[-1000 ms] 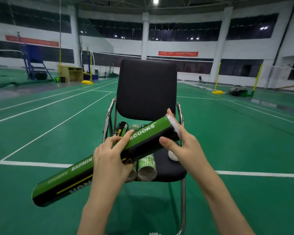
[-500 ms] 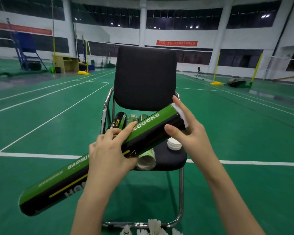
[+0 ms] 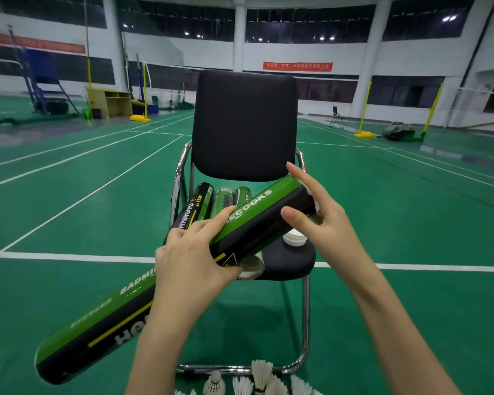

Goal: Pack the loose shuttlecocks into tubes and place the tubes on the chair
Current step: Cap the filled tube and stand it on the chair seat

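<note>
Person's got a long green-and-black shuttlecock tube (image 3: 160, 289) held diagonally over a black chair (image 3: 244, 124), left hand (image 3: 191, 258) wrapped around the middle and right hand (image 3: 317, 220) gripping its far end. Three more tubes (image 3: 224, 199) and a white cap (image 3: 295, 239) lie on the seat. Loose shuttlecocks (image 3: 261, 379) sit on the green court floor (image 3: 69, 212) by the chair's base.

In front of you the black chair (image 3: 291, 258) carries three tubes (image 3: 203, 199) lying side by side along its seat, and a white cap (image 3: 295, 240) sits near its right front edge. Below you, loose shuttlecocks (image 3: 261, 373) stand on the green floor (image 3: 69, 223) by the chair's chrome base.
</note>
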The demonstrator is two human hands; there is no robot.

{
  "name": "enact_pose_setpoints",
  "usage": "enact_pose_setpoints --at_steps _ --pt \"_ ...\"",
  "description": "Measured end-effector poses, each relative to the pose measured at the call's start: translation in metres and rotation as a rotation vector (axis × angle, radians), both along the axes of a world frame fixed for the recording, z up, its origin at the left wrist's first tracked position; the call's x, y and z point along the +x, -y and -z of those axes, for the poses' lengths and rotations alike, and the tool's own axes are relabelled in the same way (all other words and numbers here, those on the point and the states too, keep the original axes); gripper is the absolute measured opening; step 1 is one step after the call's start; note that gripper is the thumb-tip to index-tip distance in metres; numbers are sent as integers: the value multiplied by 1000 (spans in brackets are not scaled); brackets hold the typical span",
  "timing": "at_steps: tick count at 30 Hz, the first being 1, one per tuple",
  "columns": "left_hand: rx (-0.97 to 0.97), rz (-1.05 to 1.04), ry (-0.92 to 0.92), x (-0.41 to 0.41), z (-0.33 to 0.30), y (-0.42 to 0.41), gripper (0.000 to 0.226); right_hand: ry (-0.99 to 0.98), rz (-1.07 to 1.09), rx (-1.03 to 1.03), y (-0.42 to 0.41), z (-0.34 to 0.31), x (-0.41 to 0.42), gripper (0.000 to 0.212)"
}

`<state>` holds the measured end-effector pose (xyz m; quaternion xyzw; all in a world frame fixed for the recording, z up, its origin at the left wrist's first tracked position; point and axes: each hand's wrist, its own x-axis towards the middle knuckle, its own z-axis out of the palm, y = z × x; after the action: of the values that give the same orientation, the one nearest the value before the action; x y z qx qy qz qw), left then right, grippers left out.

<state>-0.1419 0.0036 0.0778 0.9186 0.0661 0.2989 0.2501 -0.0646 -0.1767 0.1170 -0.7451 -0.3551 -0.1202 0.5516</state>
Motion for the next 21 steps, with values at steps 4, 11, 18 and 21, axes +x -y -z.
enact_pose_setpoints --at_steps 4,11,18,21 --pt "-12 -12 -27 -2 1 -4 88 -32 4 -34 -4 1 -2 80" --pt "-56 15 2 -4 11 -3 88 -15 61 -86 -6 -1 -7 83" --pt "-165 51 57 -3 16 -3 90 37 71 -146 -14 -8 -10 81" --pt "-208 73 65 -3 17 -4 91 65 83 -201 -13 -12 -9 78"
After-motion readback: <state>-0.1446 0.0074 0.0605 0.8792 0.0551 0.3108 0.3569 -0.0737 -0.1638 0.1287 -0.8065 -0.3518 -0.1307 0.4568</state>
